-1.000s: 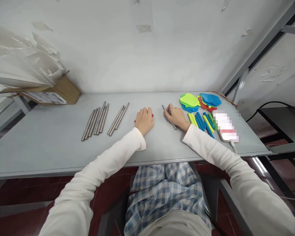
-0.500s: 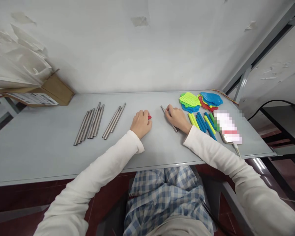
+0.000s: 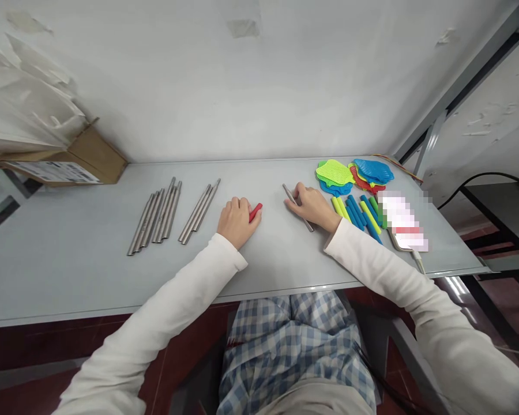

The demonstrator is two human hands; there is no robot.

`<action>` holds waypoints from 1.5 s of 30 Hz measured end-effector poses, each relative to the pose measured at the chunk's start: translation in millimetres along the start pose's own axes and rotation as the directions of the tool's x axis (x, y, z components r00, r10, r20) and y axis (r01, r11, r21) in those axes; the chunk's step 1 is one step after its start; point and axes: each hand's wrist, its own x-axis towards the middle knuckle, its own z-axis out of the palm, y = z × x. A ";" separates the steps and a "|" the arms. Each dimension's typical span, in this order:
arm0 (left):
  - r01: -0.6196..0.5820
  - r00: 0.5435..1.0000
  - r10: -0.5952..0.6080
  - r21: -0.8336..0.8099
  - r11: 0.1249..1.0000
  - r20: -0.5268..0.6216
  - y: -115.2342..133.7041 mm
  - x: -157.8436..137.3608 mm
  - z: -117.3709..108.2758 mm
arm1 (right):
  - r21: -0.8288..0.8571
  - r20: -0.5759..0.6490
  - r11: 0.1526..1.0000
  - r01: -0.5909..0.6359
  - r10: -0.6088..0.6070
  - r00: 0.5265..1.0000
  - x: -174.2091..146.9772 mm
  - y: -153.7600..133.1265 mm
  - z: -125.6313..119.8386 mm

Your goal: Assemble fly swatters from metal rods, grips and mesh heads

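Note:
Over the middle of the grey table, my left hand (image 3: pixel 234 223) is closed on a short red tube (image 3: pixel 255 212), whose end sticks out between thumb and fingers. My right hand (image 3: pixel 315 207) pinches a slim metal tube (image 3: pixel 308 225) that slants on the tabletop; the fingers partly cover its middle. Left of my left hand lies a small group of similar metal tubes (image 3: pixel 199 212), with a larger group of metal tubes (image 3: pixel 155 220) farther left. Beside my right wrist are several blue, yellow and green sleeves (image 3: pixel 369 214), side by side.
Mesh flyswatter-like heads (image 3: pixel 335 173) in yellow, green, blue and red are piled at the back right. A phone (image 3: pixel 404 225) with a blurred screen and a plugged cable lies near the right end. A cardboard box (image 3: pixel 96 155) stands back left, against the wall (image 3: pixel 259 92).
My left hand has shifted left, and more of the red tube shows. My right hand stays almost in place on the metal tube. The view has moved slightly.

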 end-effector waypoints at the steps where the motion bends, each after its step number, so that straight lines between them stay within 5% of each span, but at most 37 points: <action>1: -0.010 1.000 0.010 -0.048 0.999 -0.008 -0.8 -1.0 0.3 | 0.011 0.006 1.000 0.005 -0.005 1.000 0.2 1.4 0.3; 4: -0.022 1.000 0.016 -0.309 0.951 -0.021 1.1 -2.0 1.4 | 0.117 0.035 0.993 -0.022 0.018 0.999 2.1 6.9 -1.3; 7: -0.008 1.000 0.020 -0.614 0.789 0.012 5.8 -1.0 2.8 | 0.365 0.005 0.924 -0.115 0.121 0.993 7.1 13.0 -6.0; 11: -0.025 0.997 0.069 -0.773 0.634 0.024 9.4 0.1 3.1 | 0.804 -0.119 0.595 -0.026 0.204 0.972 15.1 16.4 -13.6; 13: -0.057 0.995 0.099 -0.785 0.617 0.005 10.2 -0.2 2.5 | 0.892 -0.205 0.441 0.098 0.203 0.957 16.7 15.3 -17.7; 15: -0.088 0.991 0.133 -0.779 0.621 -0.006 10.9 -1.0 2.0 | 0.912 -0.265 0.372 0.173 0.214 0.940 15.9 13.1 -21.5; 36: -0.094 0.993 0.119 -0.710 0.697 -0.015 14.8 -5.4 -5.4 | 0.888 -0.347 0.369 0.273 0.151 0.926 1.6 -4.9 -20.7; 40: -0.117 0.991 0.125 -0.711 0.694 -0.041 15.5 -6.5 -6.1 | 0.896 -0.243 0.383 0.227 -0.007 0.970 -5.7 -12.5 -16.9; 45: -0.112 0.990 0.142 -0.745 0.657 -0.024 17.0 -8.4 -5.6 | 0.885 -0.169 0.435 0.165 -0.031 0.985 -8.1 -16.0 -11.7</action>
